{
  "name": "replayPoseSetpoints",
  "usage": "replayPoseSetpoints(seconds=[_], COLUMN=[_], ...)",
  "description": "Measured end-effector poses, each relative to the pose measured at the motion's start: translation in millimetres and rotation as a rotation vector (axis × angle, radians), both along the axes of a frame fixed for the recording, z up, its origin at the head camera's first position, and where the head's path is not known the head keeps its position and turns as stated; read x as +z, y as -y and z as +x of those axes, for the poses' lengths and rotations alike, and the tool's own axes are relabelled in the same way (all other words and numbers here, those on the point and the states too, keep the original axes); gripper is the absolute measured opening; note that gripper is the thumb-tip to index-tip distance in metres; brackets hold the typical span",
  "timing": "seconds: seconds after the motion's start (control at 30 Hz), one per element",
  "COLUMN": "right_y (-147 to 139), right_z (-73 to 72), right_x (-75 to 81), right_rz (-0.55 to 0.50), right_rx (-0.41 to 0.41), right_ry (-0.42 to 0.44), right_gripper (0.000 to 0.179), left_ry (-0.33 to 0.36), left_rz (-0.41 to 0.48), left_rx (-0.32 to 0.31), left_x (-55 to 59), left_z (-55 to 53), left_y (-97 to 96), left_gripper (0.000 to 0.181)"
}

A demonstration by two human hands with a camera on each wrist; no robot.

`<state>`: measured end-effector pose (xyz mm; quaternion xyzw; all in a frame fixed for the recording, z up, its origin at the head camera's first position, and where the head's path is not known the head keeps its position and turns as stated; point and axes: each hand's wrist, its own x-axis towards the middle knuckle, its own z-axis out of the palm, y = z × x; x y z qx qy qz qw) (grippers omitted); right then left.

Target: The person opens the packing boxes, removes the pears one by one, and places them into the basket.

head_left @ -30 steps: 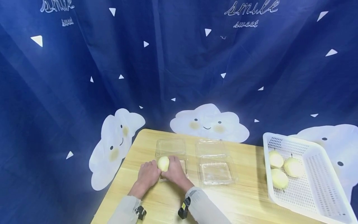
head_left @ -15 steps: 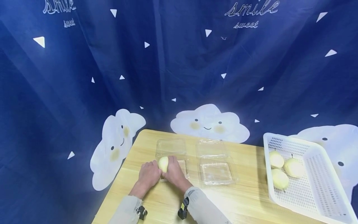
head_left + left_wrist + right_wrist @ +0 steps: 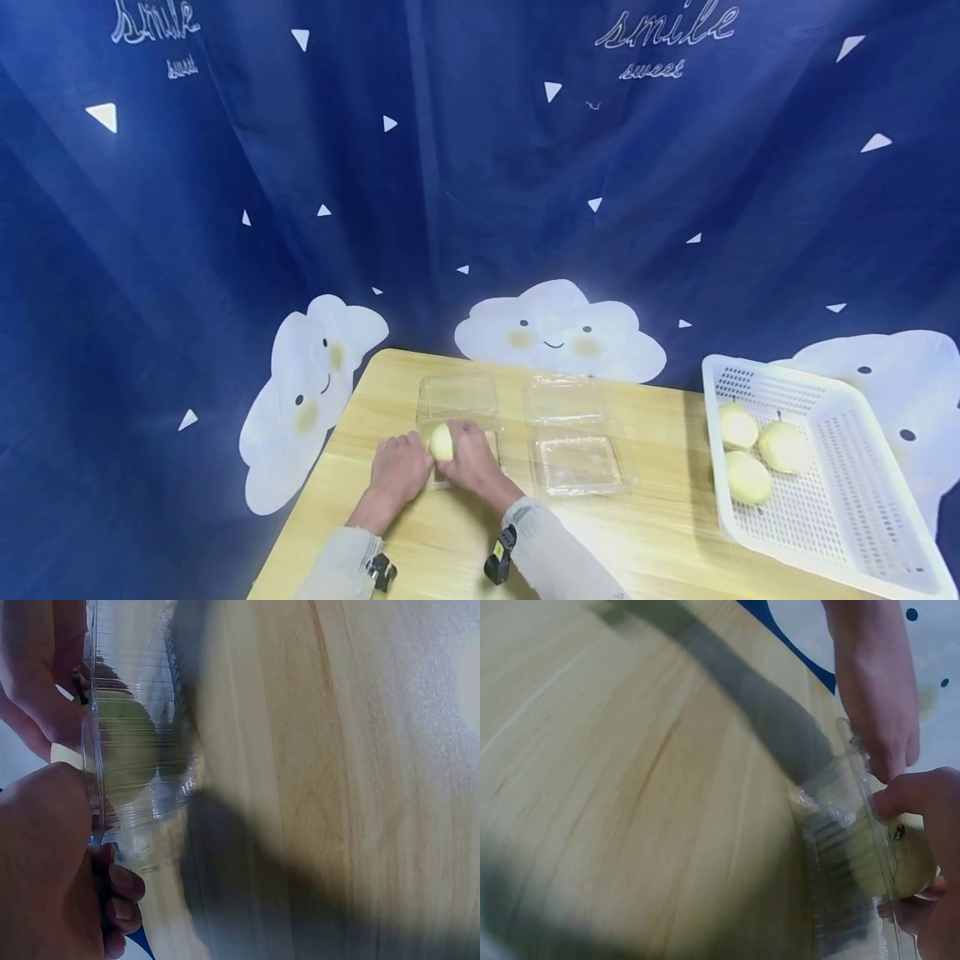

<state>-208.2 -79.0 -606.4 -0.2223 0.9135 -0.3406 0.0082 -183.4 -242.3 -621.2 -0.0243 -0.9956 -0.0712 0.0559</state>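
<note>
My right hand (image 3: 474,460) grips a pale yellow pear (image 3: 441,442) low in the base of the left clear plastic clamshell box (image 3: 459,397). Through the ribbed wall in the left wrist view, the pear (image 3: 126,742) shows inside the box, its dark stem near the fingers. My left hand (image 3: 400,469) holds the box's near left rim, its fingers curled at the edge in the left wrist view. In the right wrist view the right fingers and thumb bracket the pear (image 3: 913,859); part of it is hidden behind the hand.
A second clear clamshell box (image 3: 577,465) lies open to the right, its lid folded back. On the right, a white perforated basket (image 3: 840,500) contains several pears (image 3: 785,447). The wooden table (image 3: 660,508) backs onto a blue curtain (image 3: 510,167).
The pear and my right hand have shifted very slightly right, and less of the pear shows from above. My left hand stays at the box's rim.
</note>
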Motion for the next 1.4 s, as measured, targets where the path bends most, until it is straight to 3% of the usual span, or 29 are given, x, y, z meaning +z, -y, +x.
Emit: replayPoseSetpoints(seconds=[0.17, 0.43, 0.8, 1.0, 1.4], right_y=[-7, -24, -47, -63, -97], right_z=[1.1, 4.7, 7.0, 6.1, 5.8], right_x=[3.6, 10.1, 23.7, 30.7, 38.0], right_rz=[-0.012, -0.066, -0.114, -0.117, -0.170], right_rx=[0.018, 0.035, 0.056, 0.027, -0.067], right_ry=[0.038, 0.046, 0.012, 0.045, 0.103], right_gripper=[0.073, 0.075, 0.074, 0.072, 0.075], left_ry=[-0.033, 0.058, 0.077, 0.086, 0.030], left_rz=[-0.026, 0.001, 0.007, 0.007, -0.002], left_rx=[-0.010, 0.011, 0.018, 0.017, -0.001], left_x=[0.3, 1.2, 0.6, -3.3, -0.1], left_z=[1.5, 1.1, 2.5, 1.1, 0.8], left_y=[-0.5, -0.8, 2.9, 4.8, 2.3], left_gripper=[0.031, 0.032, 0.029, 0.029, 0.026])
